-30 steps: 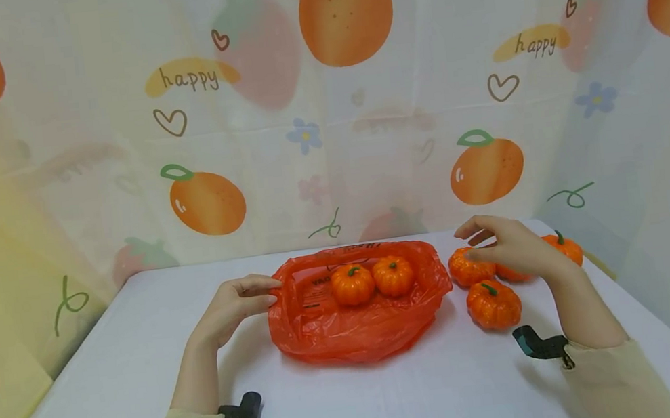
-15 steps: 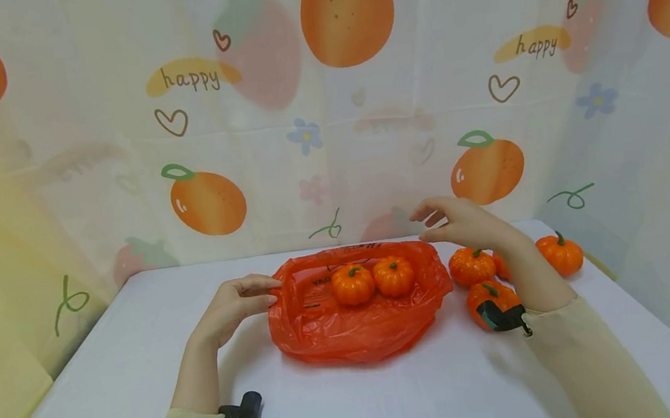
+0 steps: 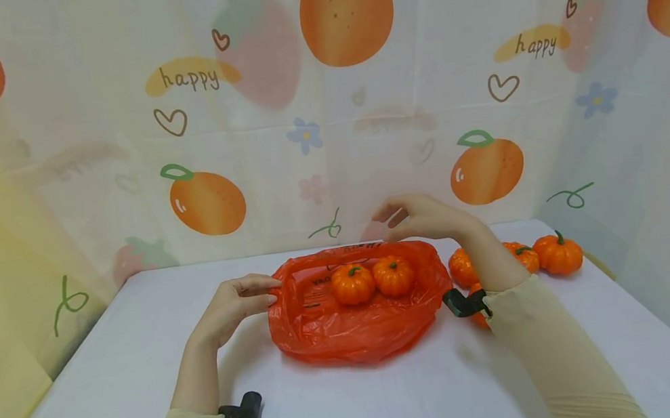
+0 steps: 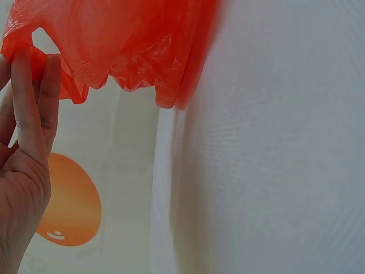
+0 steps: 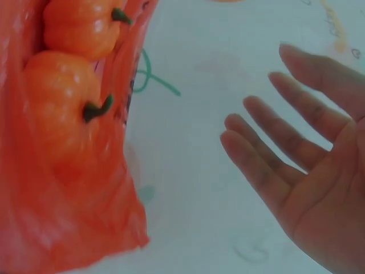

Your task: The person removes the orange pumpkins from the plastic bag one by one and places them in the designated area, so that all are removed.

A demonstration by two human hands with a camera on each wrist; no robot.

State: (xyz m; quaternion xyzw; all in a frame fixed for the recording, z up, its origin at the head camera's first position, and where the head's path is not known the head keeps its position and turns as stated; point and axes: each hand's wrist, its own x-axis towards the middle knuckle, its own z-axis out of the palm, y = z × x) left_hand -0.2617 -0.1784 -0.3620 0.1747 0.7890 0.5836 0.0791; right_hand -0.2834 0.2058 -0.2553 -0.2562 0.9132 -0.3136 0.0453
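Observation:
A red plastic bag (image 3: 354,335) lies with its mouth spread on the white table. Inside it sit two small orange pumpkins (image 3: 352,285) with green stems, side by side. My left hand (image 3: 229,310) holds the bag's left rim between thumb and fingers; the left wrist view shows the fingers (image 4: 25,108) at the crumpled red edge. Above the bag's back right rim hovers my right hand (image 3: 424,216), apart from it. In the right wrist view its palm (image 5: 336,211) is bare and the fingers are spread, beside the bag and both pumpkins.
To the right of the bag stand several more pumpkins (image 3: 559,255), some partly hidden behind my right forearm. A fruit-printed curtain (image 3: 355,166) rises along the table's back edge and sides. Each wrist carries a black camera mount (image 3: 242,411).
My right hand has moved left and slightly up, from over the right-hand pumpkins to over the bag's back rim, holding nothing throughout. The left hand, bag and pumpkins have stayed put.

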